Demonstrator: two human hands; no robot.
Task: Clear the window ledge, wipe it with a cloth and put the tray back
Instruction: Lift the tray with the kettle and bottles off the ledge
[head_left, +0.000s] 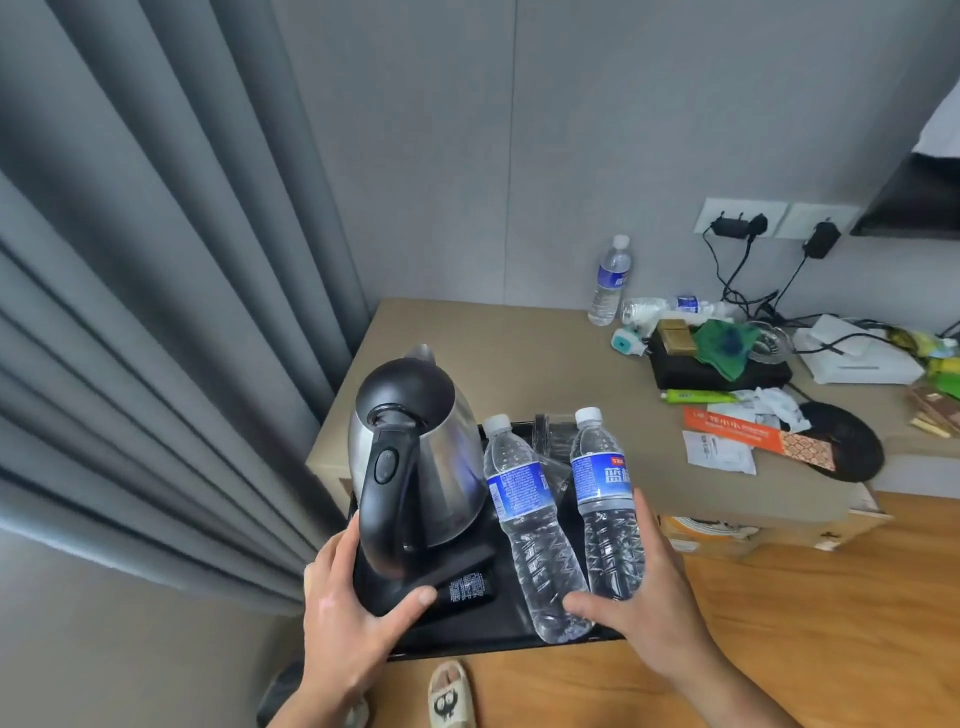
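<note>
My left hand (353, 618) and right hand (644, 608) clamp the sides of the flat black tray (483, 631), thumbs on top. It carries a shiny steel kettle (415, 467) and two ribbed clear bottles (524, 525), at the beige ledge's (493, 343) front edge.

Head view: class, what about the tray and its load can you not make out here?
Head view throughout:
- Tray: far edge hidden behind kettle, left bottle and right bottle.
- Right hand: whether it grips the tray or the right bottle; its own palm hides this.
- Wrapped glasses: partly hidden by bottles; count unclear.
- Kettle base label: too small to read.
- Ledge: right end cut off by frame edge.
</note>
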